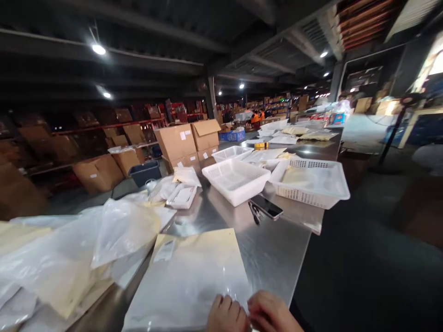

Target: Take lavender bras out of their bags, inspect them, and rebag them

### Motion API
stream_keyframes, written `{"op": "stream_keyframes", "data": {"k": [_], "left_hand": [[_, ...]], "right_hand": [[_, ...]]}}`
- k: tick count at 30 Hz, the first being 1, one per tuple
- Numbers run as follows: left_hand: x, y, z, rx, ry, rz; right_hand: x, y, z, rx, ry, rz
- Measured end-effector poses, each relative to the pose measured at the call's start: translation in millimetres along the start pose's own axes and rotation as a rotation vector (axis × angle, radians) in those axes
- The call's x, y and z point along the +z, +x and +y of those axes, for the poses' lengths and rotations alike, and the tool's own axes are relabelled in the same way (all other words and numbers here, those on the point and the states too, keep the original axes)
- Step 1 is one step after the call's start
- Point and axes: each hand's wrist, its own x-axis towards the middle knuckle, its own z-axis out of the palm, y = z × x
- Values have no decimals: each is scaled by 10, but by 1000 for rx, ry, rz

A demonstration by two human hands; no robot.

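A clear plastic bag point(197, 276) lies flat on the metal table, with a cream-coloured sheet inside and a small white label point(164, 250) near its upper left corner. At the bag's lower right edge, my left hand point(227, 315) is closed with its fingers curled over the plastic. Close beside it on the right, my right hand point(272, 312) has its thumb and fingers drawn together in a pinch. Whatever lies between those right fingers is hidden, and the bottom of the picture cuts off both hands.
Several plastic-wrapped packets point(121, 226) are heaped at left. Ahead on the metal table point(277, 249) are a phone point(266, 206), a dark small tool point(255, 213), and white baskets point(238, 180), point(311, 184). Cardboard boxes point(176, 143) and a dark bin point(145, 173) stand beyond the left edge.
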Motion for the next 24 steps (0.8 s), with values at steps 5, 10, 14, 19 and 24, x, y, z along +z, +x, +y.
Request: {"op": "stream_keyframes", "data": {"k": [5, 10, 14, 19, 24], "left_hand": [[-518, 120, -175, -58, -2, -444], [-1253, -174, -568, -258, 166, -657], [-1762, -352, -483, -308, 247, -723], [-1765, -390, -72, -275, 43, -697], [-1641, -213, 37, -229, -45, -619]], "right_hand": [[-312, 182, -76, -103, -80, -117], [-769, 525, 365, 35, -242, 213], [-797, 655, 510, 369, -110, 547], [-365, 650, 289, 666, 655, 850], [-211, 418, -69, 478, 465, 992]]}}
